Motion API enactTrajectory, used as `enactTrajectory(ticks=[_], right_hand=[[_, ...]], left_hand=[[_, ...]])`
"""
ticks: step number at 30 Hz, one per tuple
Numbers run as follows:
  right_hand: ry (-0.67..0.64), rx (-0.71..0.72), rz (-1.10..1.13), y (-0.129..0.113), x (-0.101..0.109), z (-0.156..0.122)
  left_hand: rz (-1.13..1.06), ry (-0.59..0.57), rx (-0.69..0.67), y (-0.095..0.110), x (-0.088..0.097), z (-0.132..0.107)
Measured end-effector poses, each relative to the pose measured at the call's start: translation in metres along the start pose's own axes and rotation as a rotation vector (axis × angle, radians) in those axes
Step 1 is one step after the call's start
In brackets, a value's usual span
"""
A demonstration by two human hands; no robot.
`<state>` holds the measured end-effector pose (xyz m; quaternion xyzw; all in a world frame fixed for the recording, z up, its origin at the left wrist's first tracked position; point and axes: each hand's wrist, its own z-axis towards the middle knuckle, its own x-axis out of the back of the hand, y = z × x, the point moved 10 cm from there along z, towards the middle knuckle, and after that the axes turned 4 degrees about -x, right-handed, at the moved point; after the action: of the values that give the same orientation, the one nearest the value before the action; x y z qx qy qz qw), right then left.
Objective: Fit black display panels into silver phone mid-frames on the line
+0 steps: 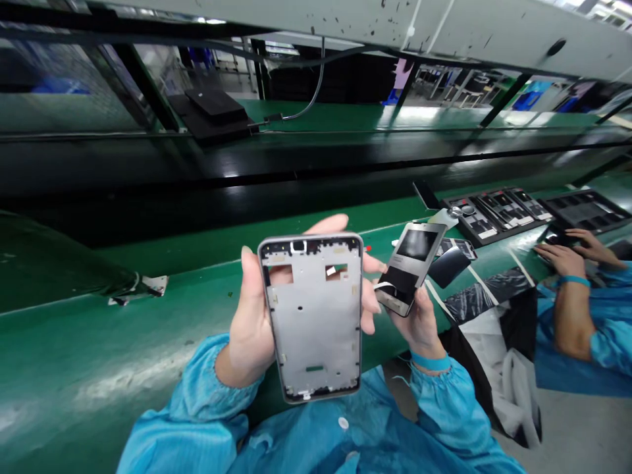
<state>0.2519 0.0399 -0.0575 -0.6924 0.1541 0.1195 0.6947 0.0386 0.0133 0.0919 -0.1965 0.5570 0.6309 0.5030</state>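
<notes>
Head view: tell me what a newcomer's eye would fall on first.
First, the silver phone-shaped frame, front and centre in the left hand. Just right of it, the right hand holds a thin flat panel with a dark rectangle on its upper part. At the far right, another person's hands reach in above the bench.

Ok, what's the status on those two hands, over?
Left hand: gripping grey phone frame. Right hand: holding flat panel. In between: left fingertips, jutting past the frame's edge.
</notes>
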Motion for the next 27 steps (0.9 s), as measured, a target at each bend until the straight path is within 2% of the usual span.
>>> enactTrajectory(ticks=[4,7,10,13,15,20,24,27], right_hand=[[0.084,0.116,0.004,-0.032,0.012,-0.002],[0.073,0.228,-0.072,-0.069,0.003,-0.007],[0.045,0.344,-0.168,-0.107,-0.013,-0.018],[0.003,0.390,-0.268,-0.129,-0.025,-0.026],[-0.043,0.354,-0.374,-0.128,-0.031,-0.026],[-0.113,0.293,-0.623,-0.107,-0.046,-0.020],[-0.168,0.378,-0.721,-0.098,-0.071,-0.018],[-0.194,0.519,-0.704,-0.098,-0.089,-0.022]], left_hand=[[0.057,0.217,-0.235,0.027,0.026,0.018],[0.113,0.357,-0.362,0.045,0.048,0.027],[0.161,0.386,-0.400,0.055,0.056,0.031],[0.189,0.424,-0.379,0.058,0.059,0.031],[0.196,0.428,-0.364,0.059,0.059,0.031],[0.195,0.395,-0.340,0.053,0.060,0.033],[0.219,0.354,-0.349,0.051,0.063,0.035],[0.243,0.327,-0.364,0.053,0.066,0.036]])
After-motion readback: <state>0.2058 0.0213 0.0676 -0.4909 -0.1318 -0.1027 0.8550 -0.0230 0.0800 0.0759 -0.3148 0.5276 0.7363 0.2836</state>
